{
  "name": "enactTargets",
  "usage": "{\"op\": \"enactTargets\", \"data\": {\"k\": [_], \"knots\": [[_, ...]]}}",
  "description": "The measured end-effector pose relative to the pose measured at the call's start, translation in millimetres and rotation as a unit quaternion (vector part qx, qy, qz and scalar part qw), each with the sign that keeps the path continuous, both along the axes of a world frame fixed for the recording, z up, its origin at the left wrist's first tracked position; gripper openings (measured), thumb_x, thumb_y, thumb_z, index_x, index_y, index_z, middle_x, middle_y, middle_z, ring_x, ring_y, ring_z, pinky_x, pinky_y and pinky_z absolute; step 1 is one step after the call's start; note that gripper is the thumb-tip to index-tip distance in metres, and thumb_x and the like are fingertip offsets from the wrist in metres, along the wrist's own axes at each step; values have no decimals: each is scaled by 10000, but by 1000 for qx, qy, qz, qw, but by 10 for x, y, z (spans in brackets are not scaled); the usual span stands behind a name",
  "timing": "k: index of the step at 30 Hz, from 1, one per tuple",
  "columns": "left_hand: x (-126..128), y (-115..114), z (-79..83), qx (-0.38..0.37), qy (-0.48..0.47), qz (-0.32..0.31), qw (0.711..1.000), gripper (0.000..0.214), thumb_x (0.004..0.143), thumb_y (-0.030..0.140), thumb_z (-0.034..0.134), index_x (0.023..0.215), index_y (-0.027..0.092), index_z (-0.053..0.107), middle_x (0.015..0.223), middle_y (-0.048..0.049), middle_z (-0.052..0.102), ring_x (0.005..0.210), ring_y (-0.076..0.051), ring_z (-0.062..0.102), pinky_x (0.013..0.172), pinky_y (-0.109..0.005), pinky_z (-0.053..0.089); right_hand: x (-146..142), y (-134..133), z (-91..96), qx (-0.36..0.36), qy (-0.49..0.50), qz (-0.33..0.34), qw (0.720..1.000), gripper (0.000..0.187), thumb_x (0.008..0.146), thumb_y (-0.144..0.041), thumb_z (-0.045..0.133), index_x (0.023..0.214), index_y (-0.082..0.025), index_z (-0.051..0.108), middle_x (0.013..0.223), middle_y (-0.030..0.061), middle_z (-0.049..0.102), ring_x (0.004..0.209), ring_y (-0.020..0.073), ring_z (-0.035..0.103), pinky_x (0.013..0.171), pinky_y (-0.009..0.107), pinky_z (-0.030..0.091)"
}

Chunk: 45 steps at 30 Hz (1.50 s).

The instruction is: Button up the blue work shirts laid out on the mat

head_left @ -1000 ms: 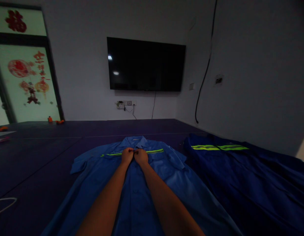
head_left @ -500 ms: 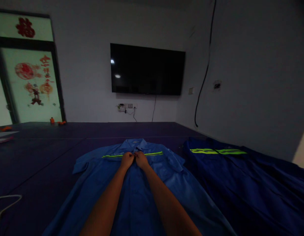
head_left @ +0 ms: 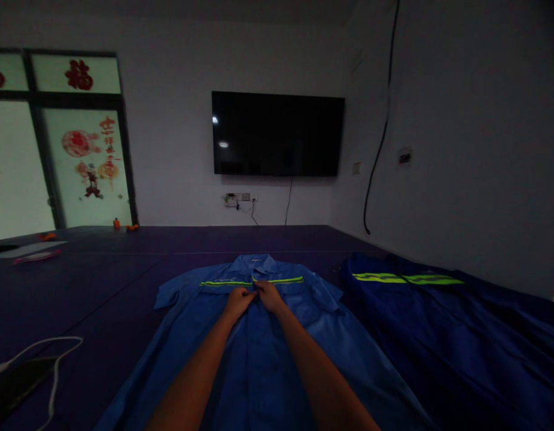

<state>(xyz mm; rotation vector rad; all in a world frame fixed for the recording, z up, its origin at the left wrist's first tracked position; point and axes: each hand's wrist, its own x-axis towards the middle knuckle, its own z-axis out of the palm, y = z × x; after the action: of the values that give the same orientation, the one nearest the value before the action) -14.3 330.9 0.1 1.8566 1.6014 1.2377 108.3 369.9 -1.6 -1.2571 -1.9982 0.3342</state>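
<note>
A blue short-sleeved work shirt (head_left: 272, 341) lies spread face up in front of me, its collar pointing away. A yellow-green reflective stripe crosses its chest. My left hand (head_left: 239, 302) pinches the front placket just below the stripe. Beside it my right hand (head_left: 268, 296) is closed on the other side of the placket, thumb and fingers near the stripe. The two sets of fingertips almost meet at the shirt's centre line. Any button between them is too small to make out.
A darker blue garment (head_left: 438, 335) with reflective stripes lies to the right, along the wall. On the dark purple tabletop (head_left: 124, 269) at left are a white cable (head_left: 57, 371), a pink-edged item (head_left: 37, 257) and small orange objects (head_left: 116, 223). A television (head_left: 279, 134) hangs on the far wall.
My hands have moved slightly down the placket, from on the stripe to just below it. The camera view has turned a little to the left.
</note>
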Motion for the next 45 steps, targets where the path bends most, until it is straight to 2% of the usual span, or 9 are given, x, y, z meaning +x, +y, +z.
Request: {"op": "enactTargets", "data": {"k": [3, 7, 12, 18, 21, 31, 37, 45], "knots": [[-13, -65, 4, 3, 4, -11, 1000, 244, 710, 326, 557, 560, 134, 576, 519, 29, 520, 535, -106, 480, 512, -199, 320, 44, -75, -31, -11, 32, 36, 999, 404, 709, -10, 408, 988, -160, 659, 1078, 60, 638, 1017, 153, 557, 908, 264, 386], [-39, -115, -11, 23, 38, 8, 999, 163, 692, 244, 579, 577, 129, 591, 586, 4, 563, 599, -117, 507, 563, -205, 337, 114, -168, -87, -12, 56, 63, 996, 339, 680, -36, 482, 916, -169, 686, 1010, 59, 665, 977, 181, 581, 887, 301, 419], [-76, -120, -27, 39, 49, 1, 998, 176, 702, 184, 549, 539, 130, 587, 597, -9, 565, 626, -123, 516, 609, -221, 349, 134, -280, -90, 26, 21, 89, 996, 242, 662, -78, 553, 812, -186, 709, 900, 49, 686, 934, 194, 591, 853, 293, 438], [-102, -113, -25, 38, 48, -19, 998, 193, 715, 156, 518, 532, 138, 579, 670, -19, 596, 688, -128, 538, 646, -216, 374, 81, -379, -25, 44, -77, 64, 994, 246, 717, -77, 510, 869, -141, 692, 950, 84, 666, 957, 180, 568, 855, 250, 408], [-100, -102, -25, 33, 53, -27, 998, 196, 712, 156, 514, 526, 139, 573, 642, -13, 584, 670, -126, 530, 630, -214, 371, 73, -417, 0, 41, -104, 51, 992, 224, 746, -108, 503, 876, -143, 682, 959, 87, 659, 963, 180, 560, 853, 243, 393], [-42, -56, 11, 20, 80, -6, 997, 183, 676, 125, 543, 493, 133, 532, 533, 24, 485, 582, -106, 461, 567, -207, 302, 60, -491, 54, 14, -128, -11, 992, 189, 778, -162, 500, 871, -146, 664, 966, 97, 642, 947, 182, 557, 827, 242, 382], [-52, -130, 19, 27, 78, -7, 997, 194, 716, 136, 531, 523, 132, 552, 584, 10, 533, 609, -104, 482, 582, -200, 314, 53, -528, 60, 10, -131, -27, 991, 183, 802, -210, 491, 879, -150, 647, 973, 97, 634, 953, 184, 548, 828, 252, 372], [-54, -162, 4, 30, 58, 0, 998, 165, 734, 147, 510, 595, 133, 598, 636, -8, 586, 629, -108, 523, 613, -206, 354, 47, -519, 32, 19, -189, -37, 981, 248, 851, -273, 418, 928, -150, 618, 1030, 111, 587, 1014, 206, 493, 872, 311, 345]]}}
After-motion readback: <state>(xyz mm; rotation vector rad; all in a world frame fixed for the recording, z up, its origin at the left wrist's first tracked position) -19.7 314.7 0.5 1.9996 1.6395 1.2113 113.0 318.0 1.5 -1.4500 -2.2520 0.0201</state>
